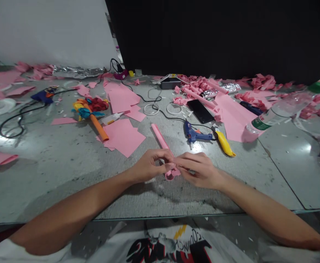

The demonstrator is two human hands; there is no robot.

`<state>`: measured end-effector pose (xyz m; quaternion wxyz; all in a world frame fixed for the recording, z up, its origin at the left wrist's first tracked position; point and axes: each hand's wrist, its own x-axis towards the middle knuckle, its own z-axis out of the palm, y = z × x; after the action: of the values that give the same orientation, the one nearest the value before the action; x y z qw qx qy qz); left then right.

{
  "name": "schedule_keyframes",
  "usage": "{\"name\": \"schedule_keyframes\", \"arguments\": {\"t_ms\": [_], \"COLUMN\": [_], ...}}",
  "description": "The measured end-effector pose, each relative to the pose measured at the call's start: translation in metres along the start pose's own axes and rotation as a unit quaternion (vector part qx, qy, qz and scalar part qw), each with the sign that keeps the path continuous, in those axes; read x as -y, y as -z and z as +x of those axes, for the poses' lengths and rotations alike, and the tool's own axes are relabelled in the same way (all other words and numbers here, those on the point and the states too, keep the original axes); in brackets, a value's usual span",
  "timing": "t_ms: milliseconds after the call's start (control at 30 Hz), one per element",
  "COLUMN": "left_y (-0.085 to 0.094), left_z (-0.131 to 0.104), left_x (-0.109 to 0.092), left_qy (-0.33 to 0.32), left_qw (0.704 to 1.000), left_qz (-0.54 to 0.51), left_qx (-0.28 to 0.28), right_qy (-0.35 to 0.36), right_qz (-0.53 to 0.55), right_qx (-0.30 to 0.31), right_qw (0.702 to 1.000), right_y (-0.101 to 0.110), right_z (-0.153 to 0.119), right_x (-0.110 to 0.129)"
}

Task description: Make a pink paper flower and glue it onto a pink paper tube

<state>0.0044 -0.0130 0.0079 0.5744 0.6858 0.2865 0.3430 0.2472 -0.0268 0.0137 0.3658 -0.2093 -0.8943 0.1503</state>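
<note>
Pink paper roll [162, 140], blue glue gun [194, 134]

The hands [173, 166] hide most of the pink paper curl [172, 173]; the shirt print [165, 248] is cut off.

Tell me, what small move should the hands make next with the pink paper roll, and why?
Probably keep curling the near end tighter. Both the left hand and right hand pinch the pink paper roll at its near end, where a small loose curl shows; the far end rests on the table.
</note>
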Motion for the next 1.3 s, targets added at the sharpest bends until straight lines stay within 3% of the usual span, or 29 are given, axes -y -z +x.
{"name": "schedule_keyframes", "arguments": {"t_ms": [433, 733, 1000, 1167, 1233, 1300], "left_y": [0.001, 0.010, 0.015, 0.021, 0.027, 0.036], "left_z": [0.001, 0.001, 0.005, -0.007, -0.022, -0.046], "left_x": [0.006, 0.000, -0.014, -0.040, -0.053, -0.063], "left_qy": [0.024, -0.029, -0.100, -0.187, -0.207, -0.179], "left_qw": [0.985, 0.986, 0.971, 0.961, 0.961, 0.972], "left_qz": [-0.156, -0.055, -0.044, -0.007, 0.020, 0.080], "left_qx": [-0.070, -0.152, -0.211, -0.205, -0.183, -0.129], "right_qy": [-0.069, -0.097, -0.124, -0.152, -0.156, -0.152], "right_qz": [0.077, 0.071, 0.066, 0.063, 0.066, 0.070], "right_qx": [-0.066, -0.063, -0.074, -0.090, -0.086, -0.083], "right_qw": [0.992, 0.991, 0.987, 0.982, 0.982, 0.982], "right_y": [0.002, 0.003, 0.003, 0.004, 0.005, 0.006], "right_z": [0.004, 0.004, 0.005, 0.004, 0.004, 0.004], "right_x": [-0.005, -0.009, -0.013, -0.016, -0.017, -0.018]}}
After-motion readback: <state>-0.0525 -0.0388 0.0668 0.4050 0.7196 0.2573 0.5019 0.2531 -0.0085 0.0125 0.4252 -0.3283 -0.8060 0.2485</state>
